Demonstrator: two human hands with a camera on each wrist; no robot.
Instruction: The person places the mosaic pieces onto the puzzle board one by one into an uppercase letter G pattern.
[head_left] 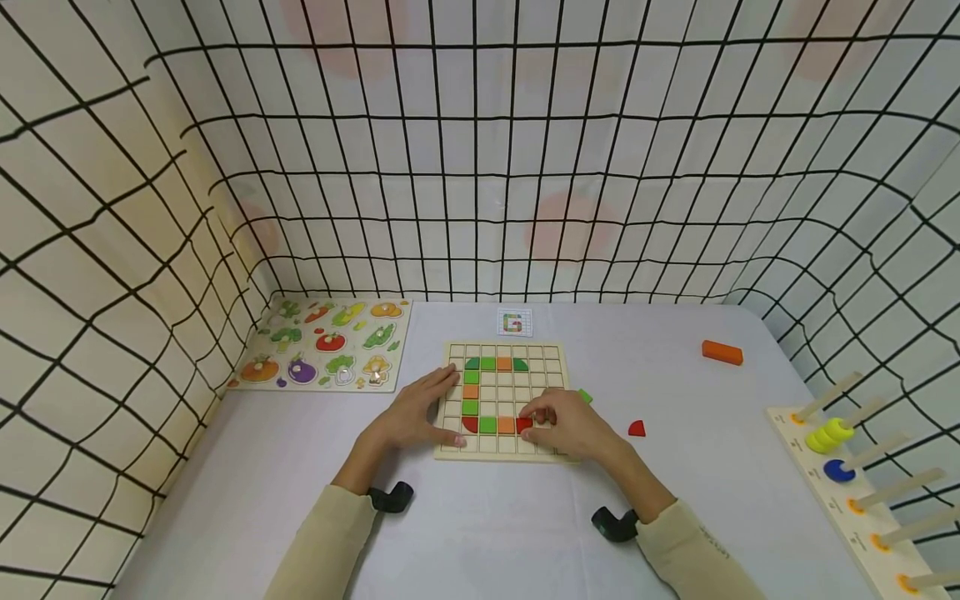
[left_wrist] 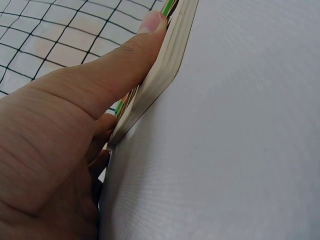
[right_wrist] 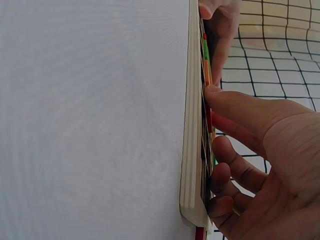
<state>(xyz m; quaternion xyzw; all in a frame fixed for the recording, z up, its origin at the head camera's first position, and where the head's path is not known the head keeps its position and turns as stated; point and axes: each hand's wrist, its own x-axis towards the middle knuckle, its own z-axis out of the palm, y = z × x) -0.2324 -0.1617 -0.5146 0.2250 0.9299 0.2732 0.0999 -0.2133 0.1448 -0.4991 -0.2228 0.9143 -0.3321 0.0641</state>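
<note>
A pale wooden grid board point(head_left: 510, 456) lies on the table with green, orange and red tiles set in a C-like shape. My left hand point(head_left: 408, 412) rests at the board's left side, its thumb over the front left corner and its fingers reaching along the left edge. My right hand point(head_left: 573, 421) pinches a red tile point(head_left: 523, 425) between thumb and forefinger, at the right end of the lower row beside an orange tile point(head_left: 506, 425). In the right wrist view the red tile point(right_wrist: 209, 120) sits between thumb and finger at board level, with the other fingers curled.
Behind the board lies a small pattern card point(head_left: 515, 322). A loose red quarter-round tile point(head_left: 637, 428) and a green tile point(head_left: 585, 397) are to its right. A vegetable puzzle point(head_left: 390, 358), an orange block point(head_left: 722, 352) and a peg board point(head_left: 798, 454) stand farther out. Black netting surrounds the table.
</note>
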